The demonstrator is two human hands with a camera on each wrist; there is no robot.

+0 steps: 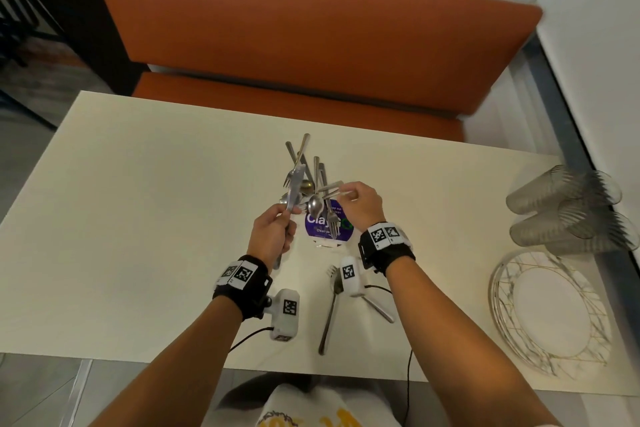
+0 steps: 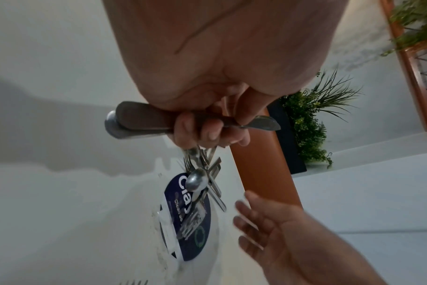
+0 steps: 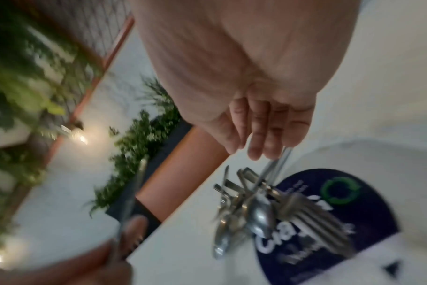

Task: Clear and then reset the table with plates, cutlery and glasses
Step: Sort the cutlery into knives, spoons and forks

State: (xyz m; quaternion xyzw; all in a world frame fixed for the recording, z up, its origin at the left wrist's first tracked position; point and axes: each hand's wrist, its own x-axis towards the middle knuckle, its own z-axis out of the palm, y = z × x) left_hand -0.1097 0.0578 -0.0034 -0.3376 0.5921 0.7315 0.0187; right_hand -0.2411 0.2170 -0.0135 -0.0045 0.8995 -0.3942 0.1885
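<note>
A heap of forks, spoons and knives [image 1: 304, 166] lies mid-table on the cream table [image 1: 138, 201]. My left hand [image 1: 273, 232] grips a table knife [image 1: 294, 187] by its handle, blade pointing up and away; the left wrist view shows the fingers [image 2: 207, 133] curled round the handle [image 2: 139, 123]. My right hand [image 1: 362, 201] pinches the end of a spoon [image 1: 315, 205] handle, with the bowl hanging just over the heap. The right wrist view, blurred, shows the spoon [image 3: 261, 219] below my fingers [image 3: 256, 135].
A fork [image 1: 330, 308] and another piece of cutlery [image 1: 379, 308] lie near the table's front edge. Stacked plates [image 1: 550, 312] and several clear glasses [image 1: 564, 208] stand at the right edge. A round blue sticker [image 1: 329, 229] lies under the heap. An orange bench [image 1: 311, 28] is behind the table.
</note>
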